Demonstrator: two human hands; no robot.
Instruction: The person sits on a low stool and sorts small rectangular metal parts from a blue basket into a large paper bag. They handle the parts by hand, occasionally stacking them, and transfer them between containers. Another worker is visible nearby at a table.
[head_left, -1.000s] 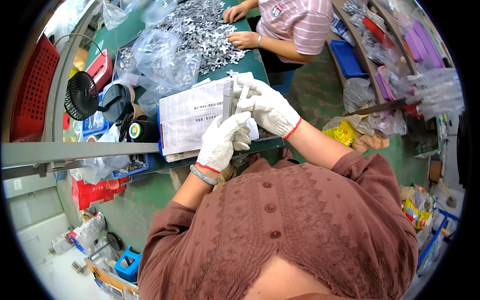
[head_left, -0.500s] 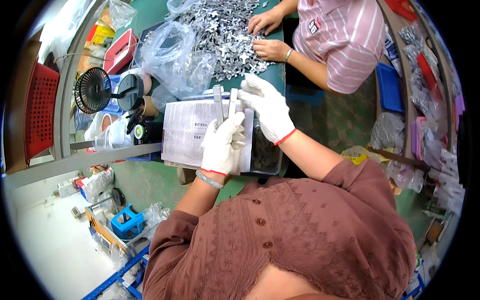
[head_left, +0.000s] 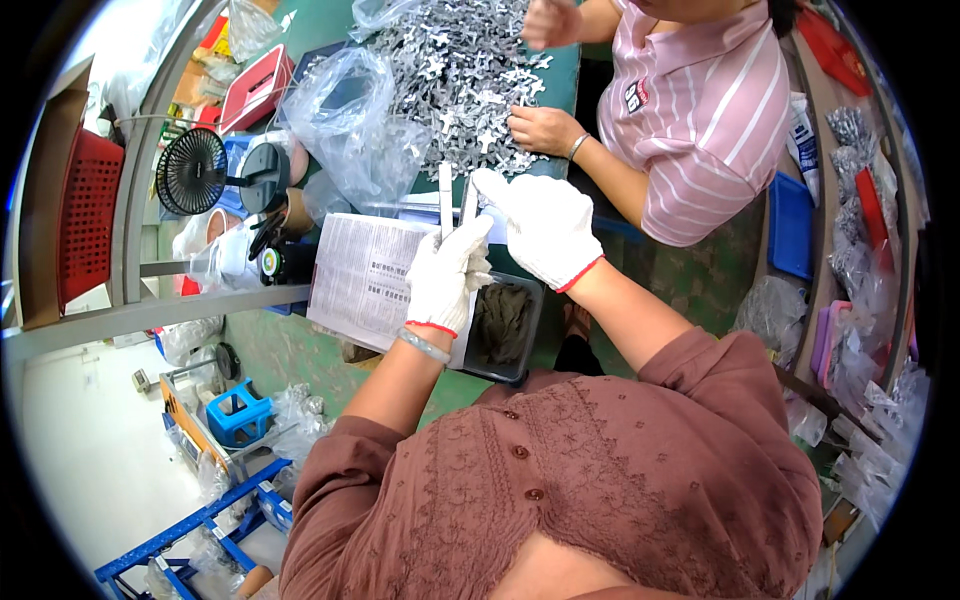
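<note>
My left hand (head_left: 447, 275), in a white knit glove with a red cuff, is closed round the lower ends of two slim silver-grey metal bars (head_left: 446, 196) that stick up side by side. My right hand (head_left: 552, 232), gloved the same way, is curled, and its thumb and fingertips meet the upper end of the right-hand bar. The glove partly hides that contact. Beneath my left hand lies a printed newspaper sheet (head_left: 362, 272). Beside it, a dark plastic tub (head_left: 538, 318) holds a crumpled dark cloth (head_left: 501, 318).
A heap of small grey metal parts (head_left: 470, 90) covers the far green table, beside a clear plastic bag (head_left: 375, 150). Across from it a co-worker in a striped pink shirt (head_left: 690, 130) handles the parts. A black fan (head_left: 192, 171) and a metal frame bar (head_left: 200, 308) stand left.
My right hand's fingers have drawn in from spread to curled at the bar's upper end. The view has shifted, and the tub shows more. One co-worker hand has lifted off the heap.
</note>
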